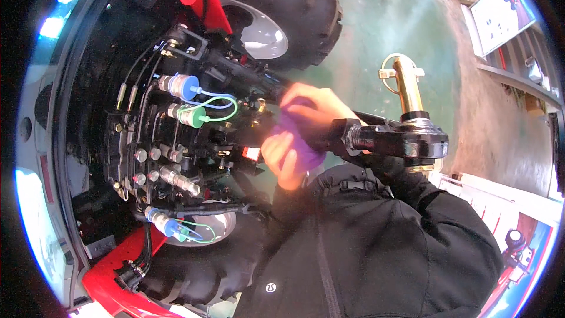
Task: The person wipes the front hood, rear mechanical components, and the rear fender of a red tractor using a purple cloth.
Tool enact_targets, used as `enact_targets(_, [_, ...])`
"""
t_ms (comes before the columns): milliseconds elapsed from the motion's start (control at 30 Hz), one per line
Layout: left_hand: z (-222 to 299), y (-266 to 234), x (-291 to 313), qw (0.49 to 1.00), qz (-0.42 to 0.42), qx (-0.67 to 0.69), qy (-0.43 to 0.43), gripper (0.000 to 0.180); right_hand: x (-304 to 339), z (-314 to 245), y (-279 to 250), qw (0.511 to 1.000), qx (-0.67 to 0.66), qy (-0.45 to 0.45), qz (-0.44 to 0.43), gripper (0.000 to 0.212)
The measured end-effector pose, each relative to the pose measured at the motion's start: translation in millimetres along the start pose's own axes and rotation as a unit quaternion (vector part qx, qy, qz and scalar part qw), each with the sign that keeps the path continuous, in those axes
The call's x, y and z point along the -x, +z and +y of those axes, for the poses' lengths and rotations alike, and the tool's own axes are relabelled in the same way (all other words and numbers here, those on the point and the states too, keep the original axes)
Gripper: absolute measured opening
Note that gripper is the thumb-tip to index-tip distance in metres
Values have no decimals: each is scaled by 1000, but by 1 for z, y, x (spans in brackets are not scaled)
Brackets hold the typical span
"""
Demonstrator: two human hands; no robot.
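A purple cloth (310,154) is bunched between my hands, around or against the black threaded link bar, which it partly covers. My left hand (281,156) grips the cloth from the near left side, fingers curled. Just beyond it, my right hand (321,106) closes on the far part of the cloth, slightly blurred. The bar ends at the right in a black rod end (421,144). A gold-coloured pin (407,91) stands through the rod end, with a ring clip (385,73) at its top.
Blue-capped (187,86) and green-capped hydraulic couplings (192,116) with looped tethers protrude at the left, above bare metal couplings (179,181). Large black tyres (288,12) and red arms (123,285) flank them. A green floor (376,29) and shelving (521,85) lie beyond.
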State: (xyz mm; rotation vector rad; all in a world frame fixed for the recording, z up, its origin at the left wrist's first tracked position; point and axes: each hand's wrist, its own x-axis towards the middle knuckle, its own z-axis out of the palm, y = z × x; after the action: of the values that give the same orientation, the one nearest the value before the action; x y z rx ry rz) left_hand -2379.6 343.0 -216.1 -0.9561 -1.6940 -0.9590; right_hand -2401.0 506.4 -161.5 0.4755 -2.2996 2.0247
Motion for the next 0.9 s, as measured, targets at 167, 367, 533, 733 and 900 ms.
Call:
enact_targets(167, [-5,2,16,994,68,-84,-3,60,-2,30,23,996,71,33,-38,13])
enact_targets(367, [-7,-36,45,981,41,-99,-164,37,33,79,36,992,5,107,-65,18])
enact_targets(533, [29,-36,-26,998,-8,8,-62,32,93,54,-21,955,-214,175,108,24])
enact_targets(733, [71,3,-81,948,-108,243,174,28,156,-25,-69,891,13,169,422,21])
enact_targets(900, [93,15,-93,960,-27,198,199,33,187,-94,-92,775,71,-34,627,15])
